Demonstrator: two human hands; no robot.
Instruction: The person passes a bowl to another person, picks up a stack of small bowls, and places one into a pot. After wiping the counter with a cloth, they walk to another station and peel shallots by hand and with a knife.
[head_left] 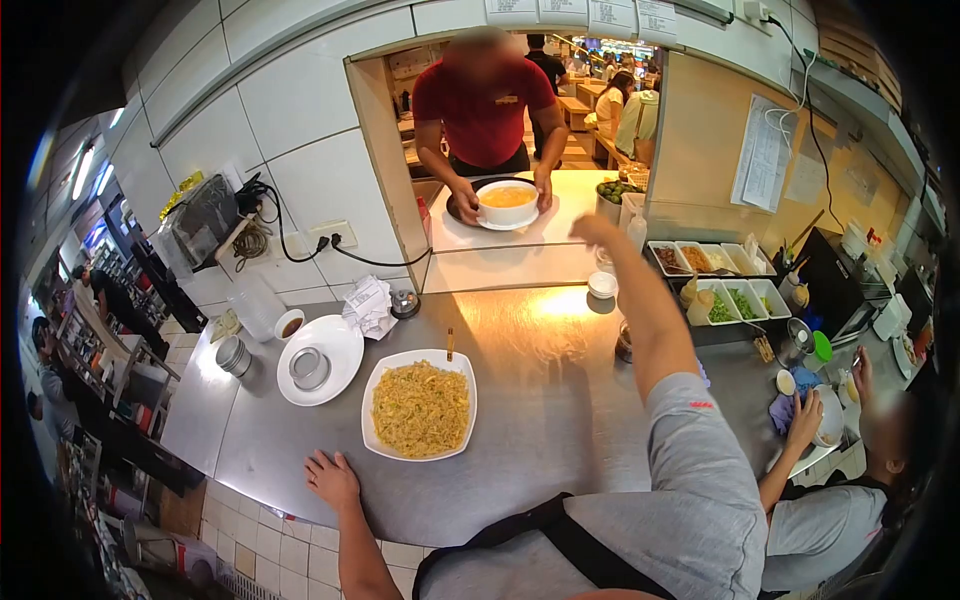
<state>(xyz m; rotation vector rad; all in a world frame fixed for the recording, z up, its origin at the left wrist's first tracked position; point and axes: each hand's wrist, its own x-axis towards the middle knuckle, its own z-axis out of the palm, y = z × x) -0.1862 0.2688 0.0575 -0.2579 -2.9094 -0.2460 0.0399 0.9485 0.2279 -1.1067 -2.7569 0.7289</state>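
Observation:
My left hand (332, 478) lies flat on the near edge of the steel counter, fingers spread, with nothing in it. Beside it stands a white square bowl (471, 425) heaped with fried rice (420, 408); a utensil handle (450, 342) sticks up at its far rim. My right arm stretches forward to the serving window, the right hand (596, 231) raised near a squeeze bottle (637, 232) and a container of green fruit (610, 208); its fingers are mostly hidden. Across the ledge, a person in a red shirt (485, 110) has both hands at a white soup bowl (507, 215) over a dark tray.
On the left are a white plate (342, 345) with a metal ring (309, 369), stacked steel cups (233, 355), a sauce cup (290, 323), paper slips (368, 302) and a bell (404, 303). At right, a co-worker (830, 530) handles a bowl below condiment trays (715, 258).

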